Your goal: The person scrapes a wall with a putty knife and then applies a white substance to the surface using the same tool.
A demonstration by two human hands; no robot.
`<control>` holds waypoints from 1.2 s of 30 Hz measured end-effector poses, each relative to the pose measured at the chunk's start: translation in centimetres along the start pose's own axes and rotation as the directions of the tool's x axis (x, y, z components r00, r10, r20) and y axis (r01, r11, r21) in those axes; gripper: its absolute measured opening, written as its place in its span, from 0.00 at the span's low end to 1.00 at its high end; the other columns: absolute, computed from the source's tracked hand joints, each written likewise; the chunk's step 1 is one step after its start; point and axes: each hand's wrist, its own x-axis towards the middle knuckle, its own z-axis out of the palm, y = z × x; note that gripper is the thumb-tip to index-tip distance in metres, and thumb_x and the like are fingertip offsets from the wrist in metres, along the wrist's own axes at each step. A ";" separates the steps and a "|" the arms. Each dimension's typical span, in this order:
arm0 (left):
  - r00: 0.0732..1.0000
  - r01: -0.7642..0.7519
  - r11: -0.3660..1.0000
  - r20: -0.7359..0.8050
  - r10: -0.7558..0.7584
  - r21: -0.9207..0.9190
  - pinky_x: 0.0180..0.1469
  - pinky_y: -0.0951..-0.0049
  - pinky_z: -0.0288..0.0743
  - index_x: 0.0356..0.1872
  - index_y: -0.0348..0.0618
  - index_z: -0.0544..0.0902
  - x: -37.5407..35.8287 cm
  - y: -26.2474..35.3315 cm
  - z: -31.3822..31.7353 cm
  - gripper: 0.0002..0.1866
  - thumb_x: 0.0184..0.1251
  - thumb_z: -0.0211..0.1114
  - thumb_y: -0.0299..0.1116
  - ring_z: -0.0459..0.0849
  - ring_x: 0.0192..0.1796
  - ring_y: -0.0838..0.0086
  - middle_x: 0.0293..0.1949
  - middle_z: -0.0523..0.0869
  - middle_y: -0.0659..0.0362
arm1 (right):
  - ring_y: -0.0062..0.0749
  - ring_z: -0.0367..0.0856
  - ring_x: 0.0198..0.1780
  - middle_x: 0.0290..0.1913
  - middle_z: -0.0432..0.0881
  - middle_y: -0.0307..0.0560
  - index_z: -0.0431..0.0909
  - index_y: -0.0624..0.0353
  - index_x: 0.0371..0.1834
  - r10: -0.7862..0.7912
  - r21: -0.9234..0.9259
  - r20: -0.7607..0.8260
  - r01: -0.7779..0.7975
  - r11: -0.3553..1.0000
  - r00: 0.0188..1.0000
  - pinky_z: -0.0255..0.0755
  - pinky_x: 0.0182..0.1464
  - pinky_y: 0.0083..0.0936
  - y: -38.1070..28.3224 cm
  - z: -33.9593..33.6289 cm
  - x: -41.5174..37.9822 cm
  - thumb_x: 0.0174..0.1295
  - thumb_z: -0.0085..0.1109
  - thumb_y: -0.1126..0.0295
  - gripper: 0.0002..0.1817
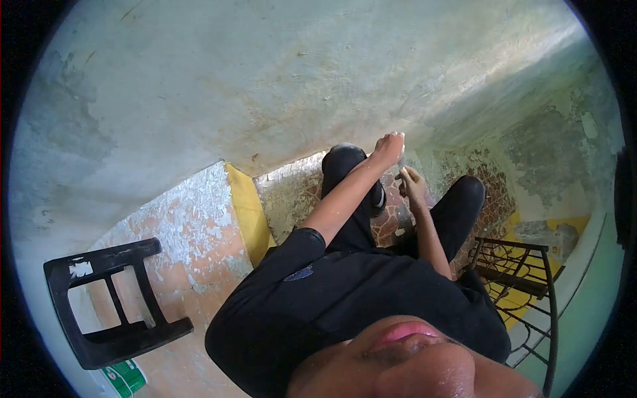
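My left hand (389,148) is closed in a fist in front of the wall, above my bent left knee. Its fingers are curled, and what they hold, if anything, is hidden. Just below it, my right hand (413,183) is closed too, with its thumb and fingers bent together towards the left hand. A small greyish thing (402,163) shows between the two hands, too small to name. Pale dust marks the fingertips. The wall (318,79) in front of me has a worn, patchy pale green surface.
A black plastic frame, like a stool (119,302), stands at the left beside a green and white container (125,379). A rusty metal rack (524,285) stands close on my right. The stepped floor has a yellow edge (247,202), flaking paint and patterned tiles (391,222).
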 end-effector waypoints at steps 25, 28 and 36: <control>0.544 0.632 -0.570 0.825 -0.157 -0.525 0.64 0.43 0.82 0.67 0.24 0.65 12.6 2.0 3.4 0.31 0.79 0.57 0.44 0.86 0.59 0.44 0.60 0.81 0.33 | 0.38 0.77 0.35 0.22 0.71 0.41 0.70 0.54 0.26 -0.346 0.846 -0.262 0.387 0.368 0.901 0.72 0.44 0.37 -7.4 -8.3 22.0 0.78 0.57 0.62 0.19; 0.759 0.385 -0.337 0.502 -0.414 -0.859 0.68 0.50 0.81 0.63 0.25 0.70 15.2 1.2 7.0 0.21 0.85 0.49 0.36 0.85 0.60 0.49 0.58 0.82 0.35 | 0.37 0.72 0.36 0.21 0.68 0.42 0.65 0.55 0.25 -0.424 0.684 -0.365 0.547 0.483 0.829 0.68 0.41 0.36 -7.0 -6.2 22.5 0.78 0.52 0.61 0.20; 0.769 0.377 -0.319 0.486 -0.416 -0.870 0.71 0.61 0.79 0.55 0.27 0.77 14.1 -3.1 7.9 0.11 0.78 0.60 0.23 0.85 0.61 0.58 0.56 0.84 0.42 | 0.27 0.68 0.27 0.21 0.69 0.42 0.62 0.59 0.23 -0.556 0.509 -0.505 0.748 0.427 0.661 0.63 0.31 0.25 -3.1 -3.2 22.3 0.70 0.50 0.76 0.15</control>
